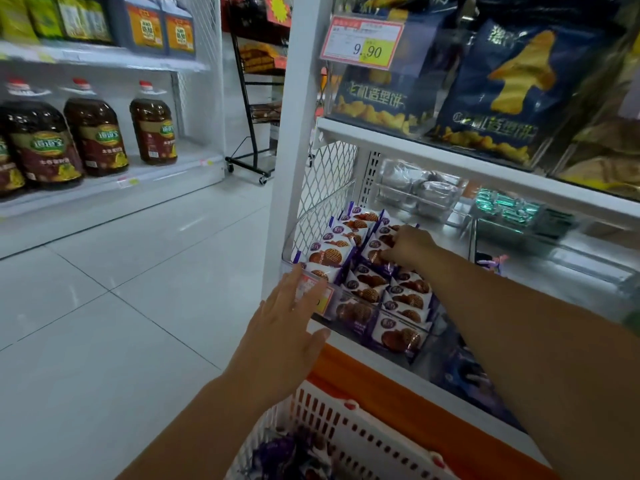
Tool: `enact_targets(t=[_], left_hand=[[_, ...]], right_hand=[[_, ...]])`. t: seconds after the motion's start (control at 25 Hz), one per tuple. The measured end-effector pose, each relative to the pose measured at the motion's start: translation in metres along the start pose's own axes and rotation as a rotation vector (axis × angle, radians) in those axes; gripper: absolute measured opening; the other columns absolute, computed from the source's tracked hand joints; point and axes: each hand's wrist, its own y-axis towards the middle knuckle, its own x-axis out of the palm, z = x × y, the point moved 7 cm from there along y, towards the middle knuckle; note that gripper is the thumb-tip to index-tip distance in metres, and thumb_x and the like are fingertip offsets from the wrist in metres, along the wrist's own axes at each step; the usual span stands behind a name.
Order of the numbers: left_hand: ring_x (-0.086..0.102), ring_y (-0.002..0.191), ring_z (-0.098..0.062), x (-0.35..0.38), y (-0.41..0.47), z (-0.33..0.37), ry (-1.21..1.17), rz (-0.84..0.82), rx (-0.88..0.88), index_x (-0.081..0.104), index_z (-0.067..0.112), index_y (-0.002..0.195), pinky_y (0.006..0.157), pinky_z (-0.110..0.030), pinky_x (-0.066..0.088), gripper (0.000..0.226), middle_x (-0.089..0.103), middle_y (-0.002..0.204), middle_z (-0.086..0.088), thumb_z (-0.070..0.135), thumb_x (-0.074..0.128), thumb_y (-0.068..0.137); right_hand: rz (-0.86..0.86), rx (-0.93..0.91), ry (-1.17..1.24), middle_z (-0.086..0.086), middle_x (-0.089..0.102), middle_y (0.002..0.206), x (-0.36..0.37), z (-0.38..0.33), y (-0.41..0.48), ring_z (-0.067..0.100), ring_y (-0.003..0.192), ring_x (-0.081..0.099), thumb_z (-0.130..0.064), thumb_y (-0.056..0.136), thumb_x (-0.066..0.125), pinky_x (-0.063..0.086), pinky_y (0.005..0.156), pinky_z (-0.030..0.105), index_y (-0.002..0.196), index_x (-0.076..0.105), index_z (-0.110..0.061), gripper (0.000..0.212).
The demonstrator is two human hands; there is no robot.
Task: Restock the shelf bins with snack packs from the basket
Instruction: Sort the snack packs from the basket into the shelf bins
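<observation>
A clear shelf bin (349, 188) on the middle shelf holds several purple-and-white snack packs (367, 289) with waffle cookies printed on them. My right hand (408, 247) reaches into the bin from the right and its fingers curl on one pack near the back row. My left hand (291, 327) hovers with straight, spread fingers at the bin's front left corner, over its price label. Below, a white perforated basket (349, 427) shows more purple packs (291, 455) inside.
Blue chip bags (512, 95) and a 9.90 price tag (363, 41) fill the shelf above. Clear bins with silver packs (419, 192) and green packs (505, 209) stand further right. Oil bottles (93, 136) line the left aisle shelf; a black wheeled rack (256, 109) stands behind.
</observation>
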Motion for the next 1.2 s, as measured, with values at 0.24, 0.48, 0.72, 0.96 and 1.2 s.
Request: enact_targets(t=[0.24,0.48,0.72,0.96,1.2], left_hand=[[0.027,0.144,-0.018,0.025,-0.054,0.003,-0.039,0.043,0.09,0.033,0.03,0.147,0.116,-0.041,0.032,0.05,0.023,0.159,0.004,0.035,0.047,0.099],[0.031,0.139,-0.02,0.158,-0.145,-0.025,0.181,-0.575,0.081,0.038,0.026,0.147,0.114,-0.035,0.032,0.048,0.03,0.156,0.001,0.033,0.044,0.1],[0.0,0.15,-0.027,0.213,-0.19,-0.06,0.3,-0.844,-0.023,0.016,0.036,0.153,0.119,-0.053,0.015,0.062,0.001,0.164,0.0,0.043,0.043,0.098],[-0.001,0.15,-0.025,0.217,-0.179,-0.068,0.303,-0.806,-0.037,0.02,0.034,0.153,0.12,-0.049,0.016,0.058,0.002,0.164,0.004,0.038,0.043,0.1],[0.01,0.149,-0.025,0.216,-0.174,-0.067,0.299,-0.739,-0.032,0.023,0.033,0.153,0.119,-0.043,0.022,0.06,0.009,0.163,0.003,0.034,0.046,0.098]], right_hand=[[0.567,-0.404,0.679,0.003,0.051,0.115,-0.049,-0.017,-0.158,0.007,0.078,0.054,-0.015,0.095,0.055,0.043,0.065,0.011,0.122,0.055,-0.018,0.026],[0.114,-0.108,0.635,-0.007,0.049,0.1,0.19,0.038,-0.266,0.01,0.087,0.055,-0.014,0.094,0.054,0.043,0.072,0.015,0.103,0.051,-0.025,0.014],[-0.627,0.082,0.765,-0.012,0.037,0.077,0.348,0.071,-0.292,0.005,0.064,0.041,-0.001,0.099,0.043,0.036,0.058,0.014,0.076,0.037,-0.032,0.039],[-0.591,-0.001,0.757,0.003,0.045,0.137,0.383,0.043,-0.253,0.028,0.101,0.058,-0.011,0.099,0.049,0.053,0.076,0.038,0.149,0.028,-0.026,0.056],[-0.311,-0.025,0.385,0.004,0.036,0.151,0.392,0.016,-0.245,0.028,0.14,0.028,-0.036,0.094,0.054,0.025,0.117,0.044,0.148,0.032,-0.021,0.06]])
